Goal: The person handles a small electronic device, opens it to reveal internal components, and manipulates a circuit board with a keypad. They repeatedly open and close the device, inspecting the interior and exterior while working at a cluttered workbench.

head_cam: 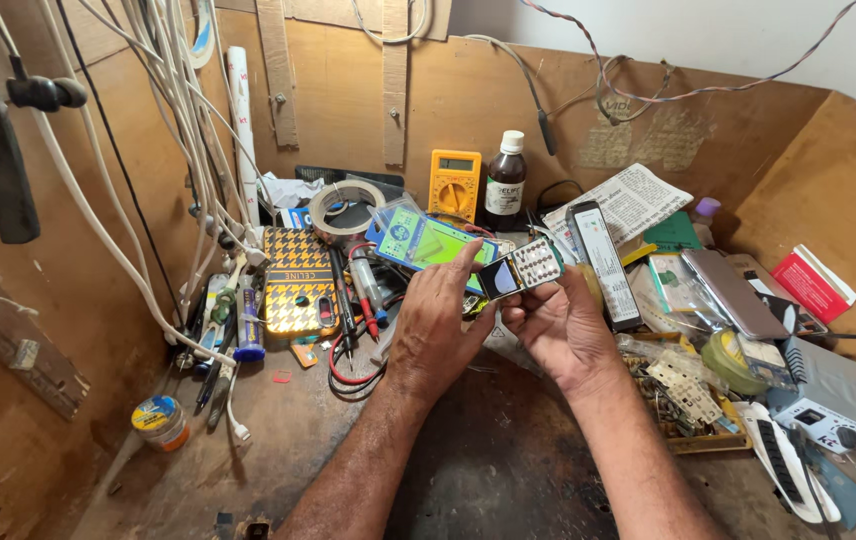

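Both hands meet above the middle of the cluttered wooden surface [278,440], and between them sits a small keypad phone [519,269], held up off the clutter and tilted, its dark screen toward the left hand and its pale keys toward the upper right. The right hand [560,325] is closed on the phone from below, palm up; its fingertips vanish behind the body, so only the thumb side of the grip shows. The left hand [440,320] comes in back-up, fingers bunched at the screen end and touching it, but the fingertips are turned away and I cannot tell whether they pinch the edge or only press on it.

Just behind the left hand lies a clear packet with a green and blue card [416,240], its lower corner hidden by the knuckles. Farther back stand a yellow multimeter [455,184] and a brown bottle with a white cap [505,180]. A yellow houndstooth phone case [300,282] lies to the left, beside red and black probe leads [353,330] that run under the left wrist. White cables [163,130] hang down the left wall. To the right, a heap of parts and a grey box [828,385] run partly out of view at the lower edge.
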